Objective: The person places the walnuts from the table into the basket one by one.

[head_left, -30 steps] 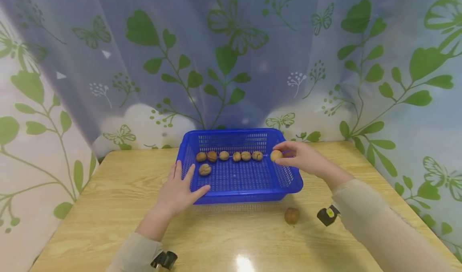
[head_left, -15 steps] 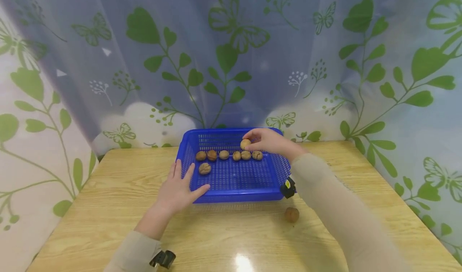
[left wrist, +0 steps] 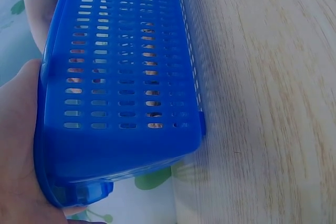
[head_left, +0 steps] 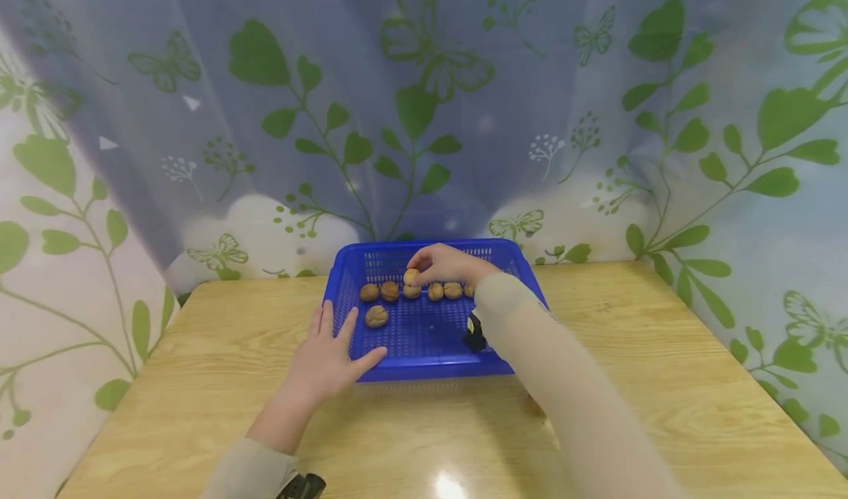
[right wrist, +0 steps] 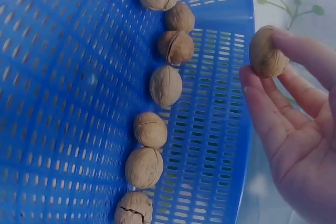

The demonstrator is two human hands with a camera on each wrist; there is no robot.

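My right hand (head_left: 447, 263) pinches a walnut (right wrist: 268, 52) between thumb and fingertips, above the back row in the blue plastic basket (head_left: 424, 370). Several walnuts line the basket's back side, among them a cracked walnut (right wrist: 134, 208) at the near end in the right wrist view. One walnut (head_left: 376, 316) lies in front of the row's left end. With fingers spread, my left hand (head_left: 326, 359) rests on the basket's front left corner; in the left wrist view it lies along the rim (left wrist: 44, 129).
The basket stands on a wooden table (head_left: 245, 337), near a patterned curtain (head_left: 464, 153) at the back. A walnut (head_left: 534, 405) on the table is mostly hidden behind my right sleeve (head_left: 563, 381).
My right hand has carried the held walnut leftward from the basket's right side to above the middle-left of the back row. The left hand has stayed on the corner.
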